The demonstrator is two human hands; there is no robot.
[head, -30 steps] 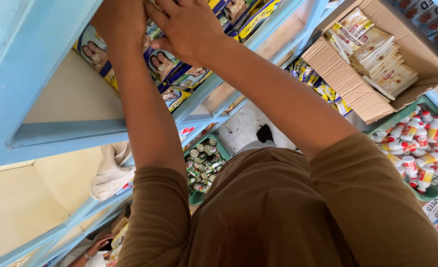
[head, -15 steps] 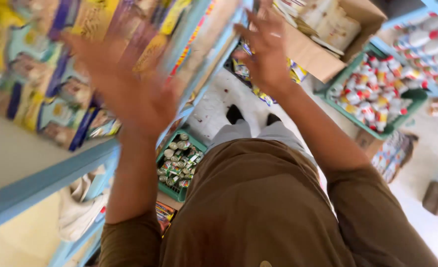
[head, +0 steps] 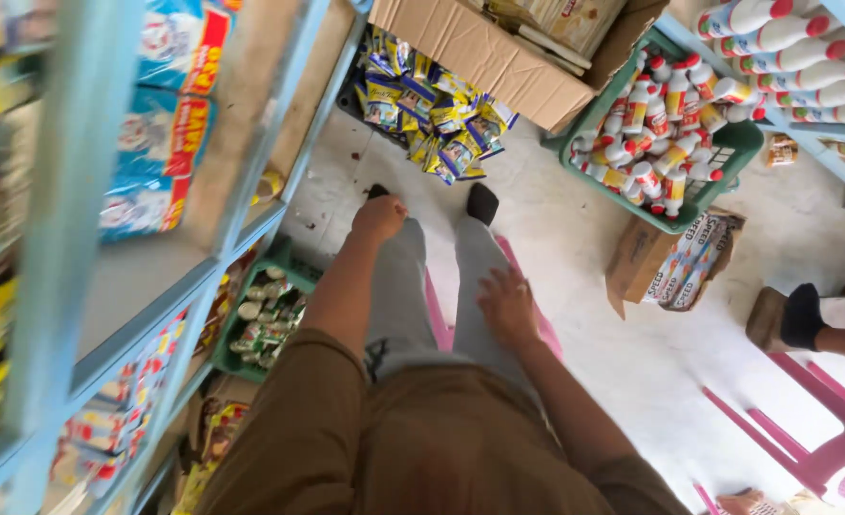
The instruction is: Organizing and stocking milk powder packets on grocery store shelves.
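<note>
Both my arms hang down in front of my brown shirt and grey trousers. My left hand is by my left knee, its fingers curled in with nothing in them. My right hand lies on my right thigh with fingers apart and empty. My feet in black socks stand on a pink stool. A pile of yellow and blue sachets lies on the floor just beyond my feet.
Blue shelves with blue and yellow packets rise at the left, a green crate of jars beneath. Ahead are a cardboard box, a green crate of red-capped white bottles and a small carton. At the right, another person's foot and a pink stool.
Both hands have come down from the upper shelf to my legs, and my view has swung from the shelves down to the floor.
</note>
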